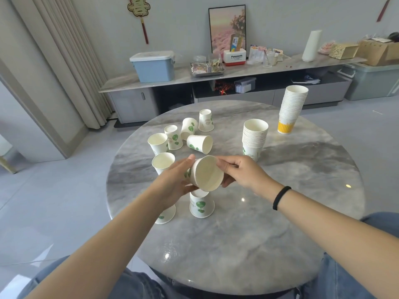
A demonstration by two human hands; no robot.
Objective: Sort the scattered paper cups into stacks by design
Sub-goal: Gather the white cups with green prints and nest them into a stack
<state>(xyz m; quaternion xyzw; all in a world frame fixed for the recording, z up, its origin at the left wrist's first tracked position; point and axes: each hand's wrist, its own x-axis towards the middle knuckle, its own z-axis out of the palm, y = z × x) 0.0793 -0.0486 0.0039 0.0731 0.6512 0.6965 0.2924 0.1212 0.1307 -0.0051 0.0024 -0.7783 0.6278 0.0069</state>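
Both hands hold one white paper cup with green leaf print, tilted with its mouth toward me, above the round table. My left hand wraps its left side and my right hand grips its rim on the right. Several loose green-leaf cups lie scattered at the table's left: one upside down just below the held cup, one lying on its side, others upright or upside down. A stack of green-leaf cups stands at centre right. A taller stack with a yellow-striped bottom cup stands at the far right.
The grey marble round table carries everything. Behind it runs a low cabinet with a blue storage box, a tray of jars and a framed picture. My knees in jeans show under the near table edge.
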